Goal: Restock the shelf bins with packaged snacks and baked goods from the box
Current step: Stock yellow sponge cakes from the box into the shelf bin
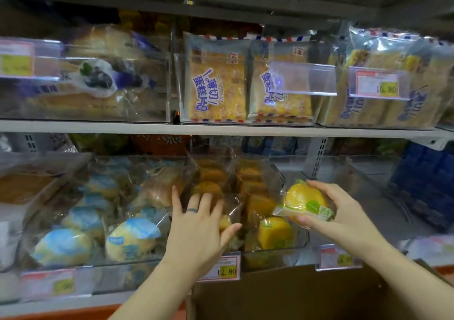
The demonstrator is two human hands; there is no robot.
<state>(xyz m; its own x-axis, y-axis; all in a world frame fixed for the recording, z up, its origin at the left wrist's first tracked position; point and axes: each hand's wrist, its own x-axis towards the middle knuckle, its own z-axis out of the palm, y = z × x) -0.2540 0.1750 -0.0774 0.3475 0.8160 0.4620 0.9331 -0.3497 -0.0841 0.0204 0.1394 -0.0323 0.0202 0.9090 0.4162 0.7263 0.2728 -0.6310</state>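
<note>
Two-tier store shelf (221, 128) mid-restock: the upper bins stand packed with sliced-cake packs (217, 83), and the lower left bin (93, 264) holds blue-labelled buns. By the look of it the job is well along. The clear bin at lower right (363, 192) shows bare walls, and what remains in the cardboard box (294, 295) below cannot be seen. The left hand (199, 224), fingers spread and flat, presses back a bag of brown cakes (211, 179) in the middle bin. The right hand (344, 211), reaching in from the right, grips a green-labelled yellow cake pack (304, 201) just above a matching pack (275, 233) at that bin's front, not yet set down.
</note>
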